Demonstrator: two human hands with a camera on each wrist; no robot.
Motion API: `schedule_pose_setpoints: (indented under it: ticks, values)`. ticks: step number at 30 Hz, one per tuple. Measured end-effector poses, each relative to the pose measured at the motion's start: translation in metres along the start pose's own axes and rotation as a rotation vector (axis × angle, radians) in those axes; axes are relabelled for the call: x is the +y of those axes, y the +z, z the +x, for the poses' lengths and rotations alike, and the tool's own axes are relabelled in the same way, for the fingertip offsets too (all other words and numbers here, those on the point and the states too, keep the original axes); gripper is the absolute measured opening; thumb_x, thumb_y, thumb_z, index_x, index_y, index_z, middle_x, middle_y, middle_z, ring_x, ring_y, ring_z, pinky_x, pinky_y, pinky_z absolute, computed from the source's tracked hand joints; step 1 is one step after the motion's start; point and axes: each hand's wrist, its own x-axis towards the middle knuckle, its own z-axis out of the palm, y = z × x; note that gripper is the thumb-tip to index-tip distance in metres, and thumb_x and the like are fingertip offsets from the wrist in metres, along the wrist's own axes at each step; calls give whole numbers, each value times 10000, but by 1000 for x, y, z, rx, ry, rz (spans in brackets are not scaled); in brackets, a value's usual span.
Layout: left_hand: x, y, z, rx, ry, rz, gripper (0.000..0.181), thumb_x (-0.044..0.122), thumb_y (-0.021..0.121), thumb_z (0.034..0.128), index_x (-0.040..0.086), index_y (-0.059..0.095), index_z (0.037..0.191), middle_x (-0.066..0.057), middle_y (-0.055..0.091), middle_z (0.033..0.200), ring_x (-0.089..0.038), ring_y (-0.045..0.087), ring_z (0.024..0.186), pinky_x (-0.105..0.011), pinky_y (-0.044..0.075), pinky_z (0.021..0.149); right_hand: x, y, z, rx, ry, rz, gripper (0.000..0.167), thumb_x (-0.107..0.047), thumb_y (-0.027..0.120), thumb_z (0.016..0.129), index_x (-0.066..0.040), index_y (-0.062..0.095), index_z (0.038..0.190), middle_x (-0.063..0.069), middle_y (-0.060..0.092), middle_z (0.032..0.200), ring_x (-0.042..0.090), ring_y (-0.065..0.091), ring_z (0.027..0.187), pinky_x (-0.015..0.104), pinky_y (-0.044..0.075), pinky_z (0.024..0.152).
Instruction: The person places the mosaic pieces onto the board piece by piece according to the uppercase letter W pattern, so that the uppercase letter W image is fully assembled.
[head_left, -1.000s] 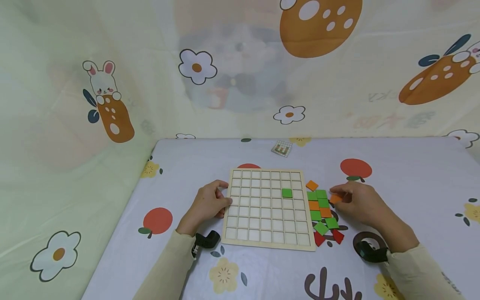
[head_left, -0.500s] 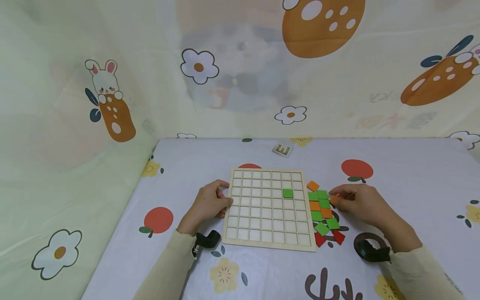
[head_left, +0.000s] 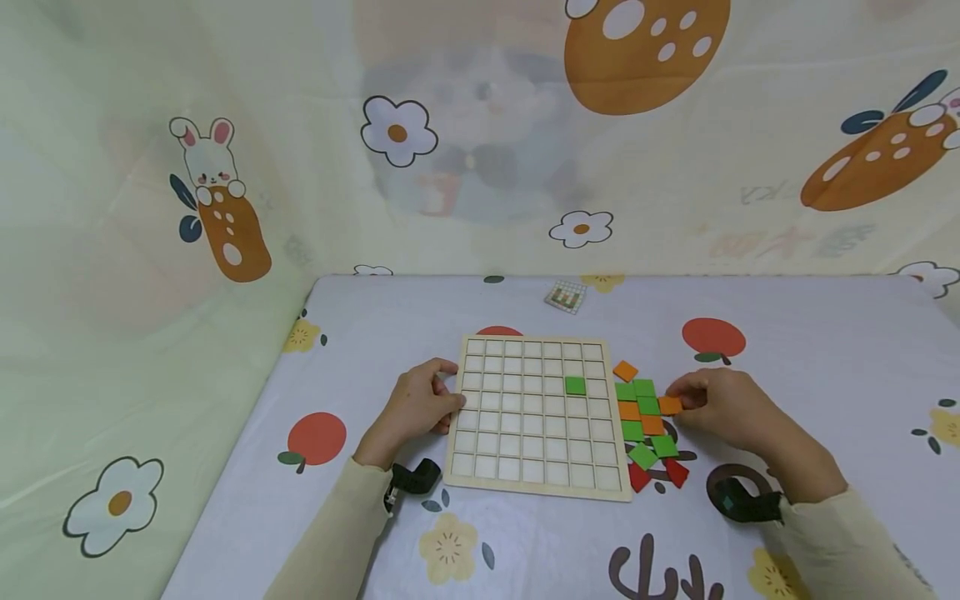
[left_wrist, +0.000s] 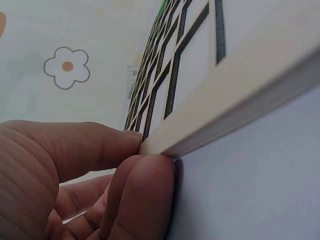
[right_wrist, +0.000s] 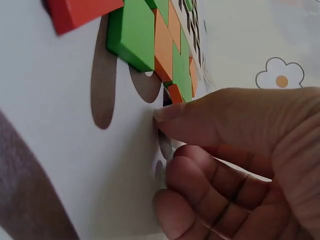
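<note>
The left hand (head_left: 418, 402) grips the left edge of a pale wooden grid board (head_left: 532, 403); in the left wrist view its thumb and fingers (left_wrist: 147, 192) pinch the board's frame (left_wrist: 225, 95). One green tile (head_left: 575, 386) sits in a cell toward the board's upper right. Beside the board's right edge, the right hand (head_left: 731, 410) has thumb and index finger at an orange tile (head_left: 669, 406), which lies against a cluster of green and orange tiles (head_left: 647, 406). From the right wrist, the thumb (right_wrist: 172, 112) partly hides that tile (right_wrist: 175, 93), and the other fingers are curled.
Two red pieces (head_left: 677, 473) lie at the cluster's near end, and a loose orange tile (head_left: 626, 371) at its far end. A small patterned card (head_left: 566, 297) is near the table's back edge. A printed cloth (head_left: 480, 150) hangs behind and on the left.
The orange tile at the right hand, tilted half a second ago, now lies flat beside the green tiles. The right hand's fingertips have shifted slightly to the right. The left hand stays on the board.
</note>
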Motion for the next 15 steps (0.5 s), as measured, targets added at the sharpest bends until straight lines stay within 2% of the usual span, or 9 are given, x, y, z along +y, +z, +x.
schedule_pose_setpoints:
  ticks: [7, 15]
  values:
    - [0, 0, 0, 2, 1, 0, 449, 85, 724, 872, 66, 571, 1293, -99, 583, 784, -169, 608, 527, -305, 564, 484, -3, 1, -2, 32, 4, 18, 285, -114, 804, 786, -28, 721, 1045, 15, 605, 805, 224, 529, 811, 254, 497, 595]
    - [1, 0, -1, 8, 0, 6, 451, 86, 729, 868, 65, 574, 1291, -97, 579, 777, -169, 605, 523, -304, 561, 479, -23, 7, -3, 48, -33, 101, 331, -154, 823, 794, -27, 708, 1076, 24, 606, 813, 213, 543, 788, 219, 509, 593]
